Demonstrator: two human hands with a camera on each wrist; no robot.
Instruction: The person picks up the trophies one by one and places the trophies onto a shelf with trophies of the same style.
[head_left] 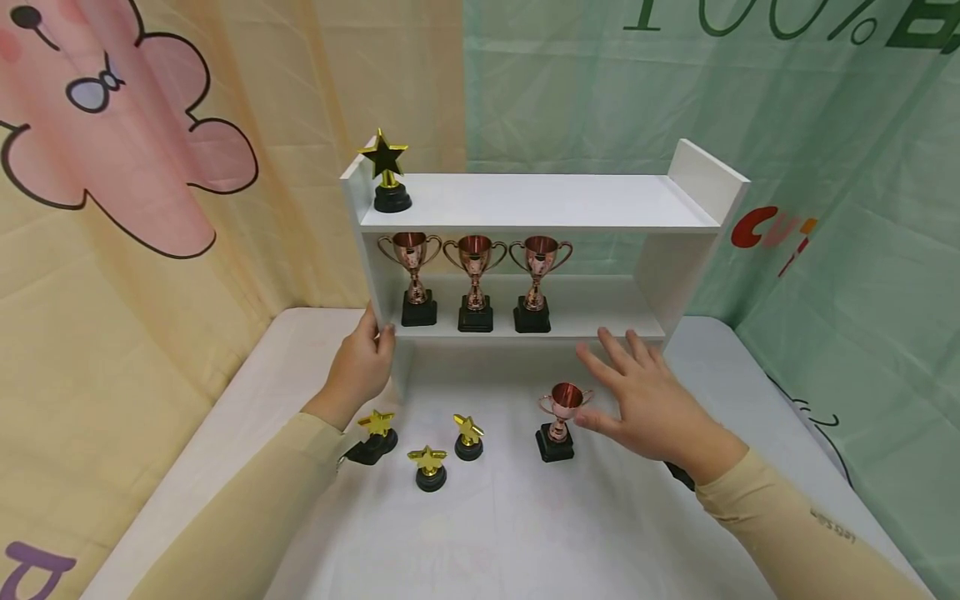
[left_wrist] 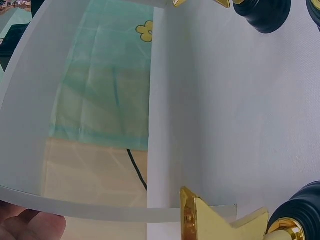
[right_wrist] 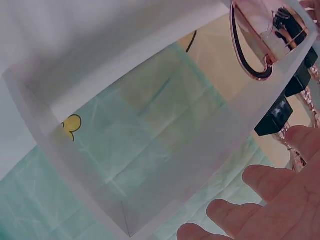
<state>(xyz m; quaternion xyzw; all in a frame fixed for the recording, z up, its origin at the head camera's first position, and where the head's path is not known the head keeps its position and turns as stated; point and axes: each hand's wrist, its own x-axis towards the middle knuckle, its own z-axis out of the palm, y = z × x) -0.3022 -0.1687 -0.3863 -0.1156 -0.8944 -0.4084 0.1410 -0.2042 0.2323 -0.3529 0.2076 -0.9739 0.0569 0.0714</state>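
Evidently the loose rose-gold trophy cup [head_left: 562, 405] stood upright on the desk [head_left: 510, 533], in front of the white shelf [head_left: 540, 200] and to the right of three gold star trophies [head_left: 468, 429]. From my end I judged it light, with a stiff, slick bowl and most of its weight probably low in the black base [head_left: 555, 447]; the narrow stem looked the surest hold, since the looped handles might bend or snap. My right grip [head_left: 648, 408] hung beside it, fingers spread apart and pointing toward the shelf, thumb next to the bowl; whether they touched, I could not tell. That forearm reached in from the lower right. My left grip [head_left: 358, 367] was clamped on the shelf's left side panel [head_left: 386, 287], its forearm slanting up from the lower left.
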